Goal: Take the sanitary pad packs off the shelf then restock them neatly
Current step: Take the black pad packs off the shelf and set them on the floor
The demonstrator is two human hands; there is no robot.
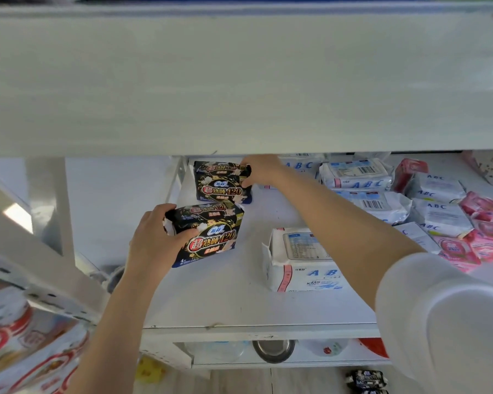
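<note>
Both hands reaching forward, fingers curled shut: left hand [151, 237] nearer, right hand [261, 170] extended farther.

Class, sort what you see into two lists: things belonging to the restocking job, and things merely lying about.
Job: black packs, one in the left hand and one in the right hand; white packs; pink packs; shelf.
Lying about: metal bowl; yellow item.

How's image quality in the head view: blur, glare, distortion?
Head view: the upper shelf's underside is a blurred, featureless band filling the top; wide-angle bending skews the left upright; a bright glare patch sits at far left; print on the near black pack reads sharp, while the pink packs at right go soft.
</note>
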